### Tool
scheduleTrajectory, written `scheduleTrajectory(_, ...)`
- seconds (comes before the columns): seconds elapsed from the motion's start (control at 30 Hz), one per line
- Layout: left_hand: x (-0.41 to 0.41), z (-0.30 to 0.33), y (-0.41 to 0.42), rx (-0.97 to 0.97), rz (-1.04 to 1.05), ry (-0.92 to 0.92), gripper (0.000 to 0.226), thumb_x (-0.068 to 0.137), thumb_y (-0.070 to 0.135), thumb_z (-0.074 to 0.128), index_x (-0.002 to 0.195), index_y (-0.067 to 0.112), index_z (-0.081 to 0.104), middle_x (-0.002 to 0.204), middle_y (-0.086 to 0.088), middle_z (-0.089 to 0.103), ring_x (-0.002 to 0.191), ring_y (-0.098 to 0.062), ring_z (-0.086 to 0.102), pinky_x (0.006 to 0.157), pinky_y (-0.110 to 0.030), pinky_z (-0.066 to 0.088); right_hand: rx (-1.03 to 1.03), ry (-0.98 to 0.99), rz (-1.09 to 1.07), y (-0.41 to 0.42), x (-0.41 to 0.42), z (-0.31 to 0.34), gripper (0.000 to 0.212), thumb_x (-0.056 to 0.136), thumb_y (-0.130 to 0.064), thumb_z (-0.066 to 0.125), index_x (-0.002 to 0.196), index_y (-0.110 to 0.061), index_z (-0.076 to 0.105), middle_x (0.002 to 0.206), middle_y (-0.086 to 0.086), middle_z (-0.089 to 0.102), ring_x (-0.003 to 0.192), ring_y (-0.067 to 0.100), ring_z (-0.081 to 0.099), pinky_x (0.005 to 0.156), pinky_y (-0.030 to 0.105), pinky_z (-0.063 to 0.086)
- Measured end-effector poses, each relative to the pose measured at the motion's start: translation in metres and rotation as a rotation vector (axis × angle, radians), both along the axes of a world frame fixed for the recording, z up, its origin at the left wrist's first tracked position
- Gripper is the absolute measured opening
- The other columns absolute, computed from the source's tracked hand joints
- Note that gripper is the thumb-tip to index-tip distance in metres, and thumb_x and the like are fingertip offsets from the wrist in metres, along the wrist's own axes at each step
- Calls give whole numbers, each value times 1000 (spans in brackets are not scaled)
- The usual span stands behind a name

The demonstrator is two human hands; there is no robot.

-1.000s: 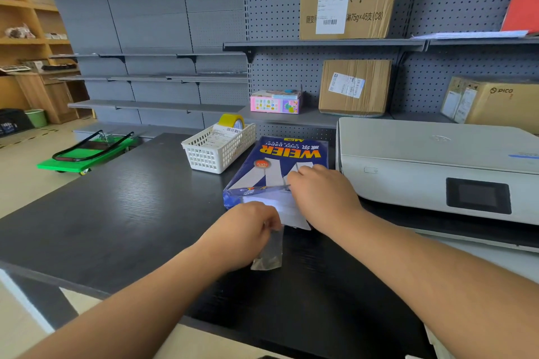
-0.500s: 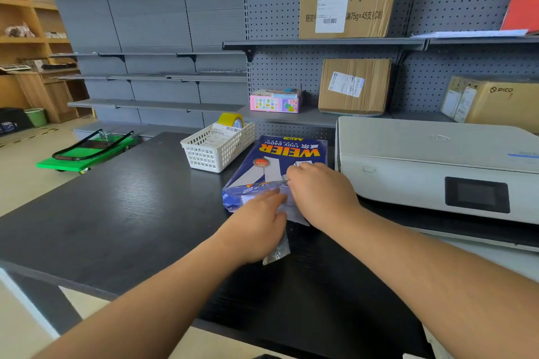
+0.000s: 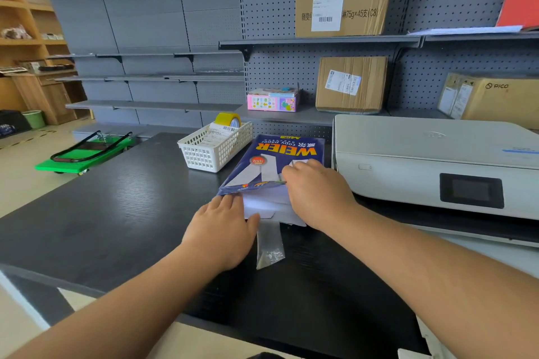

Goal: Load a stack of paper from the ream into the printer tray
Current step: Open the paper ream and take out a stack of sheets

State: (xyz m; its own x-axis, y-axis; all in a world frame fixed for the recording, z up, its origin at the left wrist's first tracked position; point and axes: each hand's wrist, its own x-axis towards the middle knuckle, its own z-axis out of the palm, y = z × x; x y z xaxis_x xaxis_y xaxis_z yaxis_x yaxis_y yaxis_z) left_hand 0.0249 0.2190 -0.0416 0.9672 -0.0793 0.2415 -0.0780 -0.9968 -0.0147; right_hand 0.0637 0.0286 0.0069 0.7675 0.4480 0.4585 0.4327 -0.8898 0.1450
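A black wood-grain worktop (image 3: 102,213) stands before grey pegboard shelving (image 3: 277,73). The blue plastic-wrapped paper ream (image 3: 271,166) lies just beside the white printer (image 3: 423,160). The left hand (image 3: 221,233) rests flat, fingers (image 3: 230,201) extended, touching exposed white sheets (image 3: 262,204). The right hand (image 3: 318,192) presses the wrapper's torn edge, its grip hidden.

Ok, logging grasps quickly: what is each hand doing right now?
Left hand: open, fingers flat at the paper sticking out of the ream.
Right hand: on the ream's open end; grip cannot be told.
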Motion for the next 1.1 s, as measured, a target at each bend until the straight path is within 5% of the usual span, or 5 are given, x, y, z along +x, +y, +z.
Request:
scheduleTrajectory(0.1,-4,2,10,197,25,36,69,99,57,12,141,17,49,148,-1,48,140,-19,37,117,-41,26,-32,-15,18,0,-2,0,26,86,-2,56,110,-13,56,108,6,63,105,29,54,60,37,39)
scheduleTrajectory(0.23,-7,7,7,298,56,26,77,97,60,7,140,15,52,143,-2,53,134,-20,41,113,-40,29,-68,-142,192,-4,-4,1,48,73,8,48,117,-12,49,102,14,57,90,35,52,54,37,31)
scheduleTrajectory(0.43,-9,10,6,398,85,42,72,99,59,13,143,15,50,145,-4,49,133,-21,38,107,-39,29,-358,-127,325,-10,-5,4,17,70,6,65,79,-7,71,121,17,58,103,39,50,69,45,47)
scheduleTrajectory(0.97,-8,11,-2,294,93,22,63,98,56,21,134,14,51,136,-6,55,126,-25,47,104,-38,35,-251,-106,234,-35,-5,-3,37,86,-35,50,76,-12,77,101,3,63,95,27,51,71,40,41)
scheduleTrajectory(1.1,-7,15,-10,215,82,26,59,99,52,25,137,11,45,138,-9,55,125,-27,50,103,-40,39,-227,-151,206,-37,-4,-8,30,86,-35,66,75,-10,78,84,3,65,84,29,54,65,40,44)
